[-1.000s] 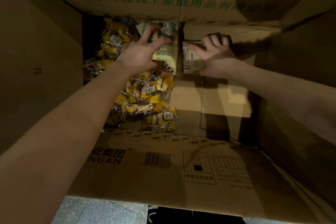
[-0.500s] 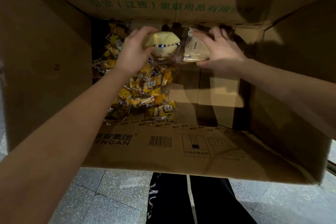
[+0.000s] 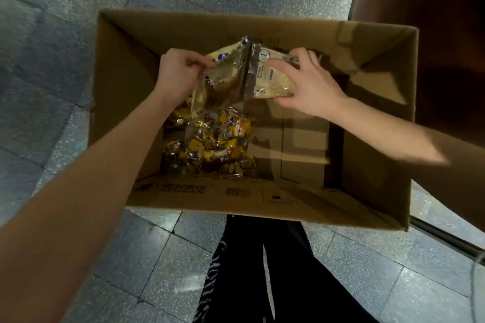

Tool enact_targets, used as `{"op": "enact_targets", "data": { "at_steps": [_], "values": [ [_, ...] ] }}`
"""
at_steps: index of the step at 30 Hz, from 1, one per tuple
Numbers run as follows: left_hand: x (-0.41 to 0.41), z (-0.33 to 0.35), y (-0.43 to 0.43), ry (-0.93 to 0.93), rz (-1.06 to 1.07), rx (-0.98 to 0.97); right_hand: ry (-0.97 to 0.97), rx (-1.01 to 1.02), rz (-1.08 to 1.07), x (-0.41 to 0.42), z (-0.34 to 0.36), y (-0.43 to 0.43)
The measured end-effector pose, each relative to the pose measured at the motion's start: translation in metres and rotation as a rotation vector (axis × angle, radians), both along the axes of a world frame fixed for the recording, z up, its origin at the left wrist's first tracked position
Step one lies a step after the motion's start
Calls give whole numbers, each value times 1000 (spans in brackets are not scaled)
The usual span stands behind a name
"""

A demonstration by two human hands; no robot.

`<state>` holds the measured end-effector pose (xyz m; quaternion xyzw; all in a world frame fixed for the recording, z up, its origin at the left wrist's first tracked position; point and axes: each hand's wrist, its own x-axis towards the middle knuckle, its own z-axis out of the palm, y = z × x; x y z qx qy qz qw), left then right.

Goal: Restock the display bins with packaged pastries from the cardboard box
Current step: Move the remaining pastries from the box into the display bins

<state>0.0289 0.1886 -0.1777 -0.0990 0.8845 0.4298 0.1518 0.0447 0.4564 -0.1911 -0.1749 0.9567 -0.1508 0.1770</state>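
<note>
Over the open cardboard box (image 3: 123,92), which stands on a grey speckled tile floor (image 3: 78,8), we record two packaged pastries held up side by side.

Left grip (image 3: 181,71): fingers curled, pinching the upper left edge of a pale yellow packet (image 3: 225,71) with small purple markings. The packet hangs tilted from that pinch, and its lower end reaches down towards the stock below.

Right grip (image 3: 307,84): thumb laid across the front face and fingers wrapped round the far edge of a clear packet (image 3: 273,78), which bears a round label and holds a pale pastry. This hold is firm and closed on the wrapper.

The two packets touch along their inner edges, roughly at the middle of the box's far half, and both sit above the box floor rather than on it.

Remaining stock: a pile of yellow-wrapped pastries (image 3: 210,144) lies on the bottom of the box against its left wall, with several barcodes showing (we could not count the packets, as the wrappers overlap). To the right of the pile the bottom flaps are bare cardboard.

The near flap carries printed lettering and a barcode (image 3: 237,191). Below it the person's black trousers (image 3: 262,270) show against the floor. A dark brown rounded object (image 3: 433,34) stands beyond the far right corner of the box; we cannot tell what it is.
</note>
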Motion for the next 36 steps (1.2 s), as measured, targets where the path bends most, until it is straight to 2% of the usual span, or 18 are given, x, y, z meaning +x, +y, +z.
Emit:
{"op": "enact_targets", "data": {
  "at_steps": [6,14,19,23,27,33,36],
  "values": [
    [12,85,-21,71,52,5,132,53,72,-5,71,-15],
    [53,189,-51,144,130,18,266,8,201,-17,169,-63],
    [86,247,-67,285,341,-13,315,-42,305,-23,220,-87],
    [127,296,-74,392,492,-93,343,-105,472,-17,257,-115],
    [183,336,-89,471,697,-77,437,-201,654,2,295,-146],
    [288,376,-99,515,944,-8,545,-273,891,53,328,-206],
    [351,389,-99,468,1036,-19,553,-263,1028,91,335,-243]
  ]
}}
